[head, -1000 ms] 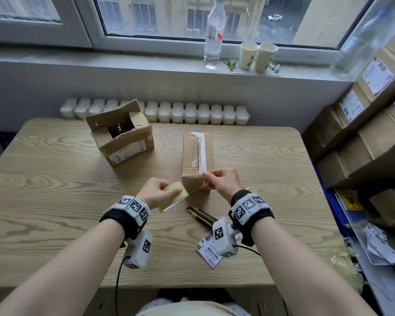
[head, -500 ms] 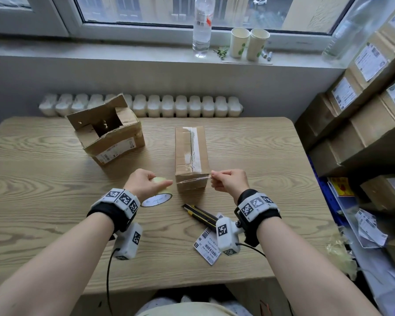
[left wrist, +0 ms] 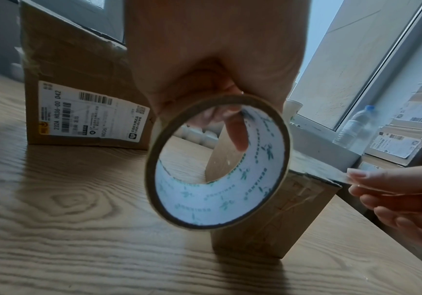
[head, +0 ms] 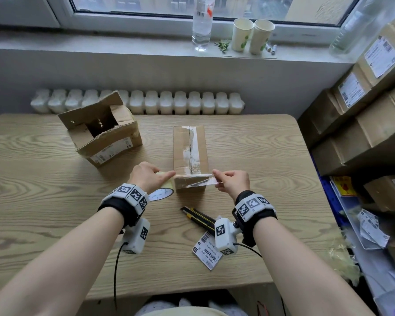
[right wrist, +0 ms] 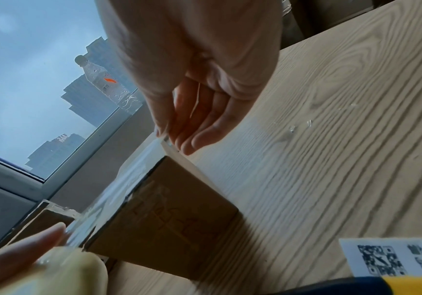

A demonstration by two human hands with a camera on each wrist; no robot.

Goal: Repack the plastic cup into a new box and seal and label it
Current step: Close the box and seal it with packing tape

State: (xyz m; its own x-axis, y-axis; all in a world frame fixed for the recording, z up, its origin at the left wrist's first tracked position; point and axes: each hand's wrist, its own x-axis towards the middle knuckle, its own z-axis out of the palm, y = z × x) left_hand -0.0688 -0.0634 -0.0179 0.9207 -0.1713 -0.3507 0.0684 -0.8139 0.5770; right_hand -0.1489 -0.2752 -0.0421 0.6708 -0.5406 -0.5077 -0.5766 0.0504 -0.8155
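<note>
A closed narrow cardboard box [head: 189, 153] lies mid-table with tape along its top seam. My left hand [head: 149, 176] grips a roll of clear tape [left wrist: 217, 161] at the box's near left corner, with a finger through its core. My right hand [head: 232, 182] pinches the free end of the tape strip [head: 198, 181], stretched across the box's near end. The strip [right wrist: 134, 165] shows as a clear band in the right wrist view. A shipping label [head: 206, 249] lies near the front edge. No plastic cup is visible.
An opened, torn cardboard box [head: 100, 131] with a label stands at the back left. A yellow-black utility knife [head: 197, 216] lies in front of the narrow box. Labelled boxes [head: 372, 106] are stacked at the right. A bottle [head: 202, 21] and paper cups [head: 251, 37] stand on the windowsill.
My hands have drawn apart, pulling a length of tape off the roll. The strip now spans the near end of the narrow box; the roll has dropped to the box's left corner.
</note>
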